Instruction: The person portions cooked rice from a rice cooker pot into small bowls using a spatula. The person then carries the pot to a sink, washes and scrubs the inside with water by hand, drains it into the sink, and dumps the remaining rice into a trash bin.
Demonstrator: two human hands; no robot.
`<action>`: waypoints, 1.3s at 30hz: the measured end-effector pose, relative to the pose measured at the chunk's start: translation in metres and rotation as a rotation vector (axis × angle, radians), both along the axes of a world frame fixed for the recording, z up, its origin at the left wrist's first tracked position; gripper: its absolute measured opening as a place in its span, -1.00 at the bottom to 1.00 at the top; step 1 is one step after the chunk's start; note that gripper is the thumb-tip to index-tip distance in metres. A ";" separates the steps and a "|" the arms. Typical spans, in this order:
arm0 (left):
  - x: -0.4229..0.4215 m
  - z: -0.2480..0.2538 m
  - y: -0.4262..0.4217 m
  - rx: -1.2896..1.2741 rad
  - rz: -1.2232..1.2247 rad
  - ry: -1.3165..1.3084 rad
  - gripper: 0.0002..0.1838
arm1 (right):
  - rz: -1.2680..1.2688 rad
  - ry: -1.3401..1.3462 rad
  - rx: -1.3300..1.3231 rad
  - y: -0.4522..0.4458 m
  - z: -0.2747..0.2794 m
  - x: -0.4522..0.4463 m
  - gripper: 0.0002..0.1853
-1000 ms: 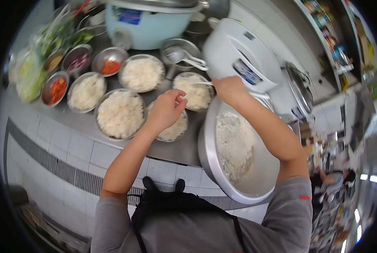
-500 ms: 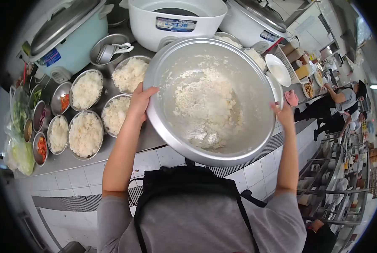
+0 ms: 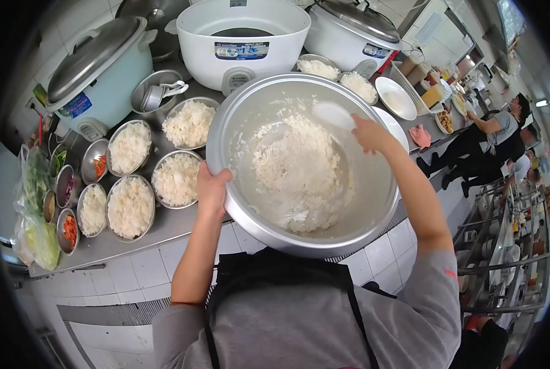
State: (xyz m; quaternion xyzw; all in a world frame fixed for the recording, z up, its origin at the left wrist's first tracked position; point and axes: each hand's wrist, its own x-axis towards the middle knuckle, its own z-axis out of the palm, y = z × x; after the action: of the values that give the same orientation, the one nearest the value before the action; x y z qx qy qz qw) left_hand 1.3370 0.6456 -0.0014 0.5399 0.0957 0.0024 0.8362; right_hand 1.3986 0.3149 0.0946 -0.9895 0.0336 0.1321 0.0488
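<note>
A large silver rice pot (image 3: 373, 190) is tilted toward me, with cooked rice (image 3: 296, 163) stuck across its bottom and wall. My left hand (image 3: 212, 192) grips the pot's left rim, thumb on the inside edge. Over the right side of the pot, my right hand (image 3: 371, 132) is closed on a white, rounded rice paddle (image 3: 333, 115), whose blade lies over the inner wall above the rice. Left of the pot, several metal bowls of rice (image 3: 176, 179) stand on the steel counter (image 3: 170, 224). A white plate (image 3: 393, 128) shows partly behind the pot's right rim.
A white cooker body (image 3: 241, 52) with its inner pot out stands behind; lidded cookers (image 3: 99, 74) (image 3: 355, 37) flank it. Small bowls of cut vegetables (image 3: 69, 232) and bagged greens (image 3: 35, 227) sit at left. A pink cloth (image 3: 419, 136) lies at right. People (image 3: 496, 129) stand farther off.
My right hand has left the pot's right rim and come inward over it, now with the white paddle. The left hand stays on the rim, slightly lower in view.
</note>
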 end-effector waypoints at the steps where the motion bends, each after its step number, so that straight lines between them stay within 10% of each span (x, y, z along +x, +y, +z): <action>1: -0.003 -0.001 -0.002 -0.031 0.016 -0.011 -0.56 | 0.216 -0.052 -0.298 -0.011 -0.038 0.029 -0.68; 4: -0.011 -0.004 -0.007 -0.103 0.111 -0.008 -0.58 | 0.179 -0.286 -0.218 -0.041 -0.126 0.075 -0.69; 14: -0.020 0.006 -0.006 -0.142 0.172 -0.020 -0.58 | 0.221 0.449 0.170 0.108 -0.045 -0.050 -0.72; 16: -0.022 0.005 -0.006 -0.132 0.167 -0.028 -0.57 | 0.269 -0.203 -0.093 0.054 -0.108 0.006 -0.73; 21: -0.020 -0.004 -0.007 -0.093 0.164 -0.017 -0.54 | 0.008 -0.042 0.125 0.028 -0.116 0.065 -0.73; 28: -0.021 -0.001 -0.006 -0.132 0.164 -0.007 -0.56 | 0.525 0.512 -0.130 0.098 -0.061 -0.056 -0.61; 30: -0.019 -0.003 -0.005 -0.102 0.169 0.008 -0.56 | 0.515 0.218 -0.063 0.070 -0.069 -0.051 -0.66; 32: -0.022 -0.005 -0.007 -0.075 0.159 0.039 -0.56 | 0.219 0.555 -0.018 0.066 -0.013 -0.015 -0.64; 34: -0.022 -0.005 -0.007 -0.133 0.177 0.005 -0.57 | 0.492 0.306 -0.426 0.022 -0.022 0.001 -0.66; 39: -0.022 -0.006 -0.007 -0.126 0.188 0.027 -0.56 | 0.516 0.394 -0.400 0.043 -0.033 -0.068 -0.67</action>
State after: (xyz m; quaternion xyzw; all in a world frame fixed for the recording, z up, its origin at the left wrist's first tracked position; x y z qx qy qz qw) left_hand 1.3154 0.6390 -0.0072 0.4749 0.1570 0.0676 0.8633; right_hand 1.3305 0.3582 0.0613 -0.9110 -0.1826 0.3187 -0.1874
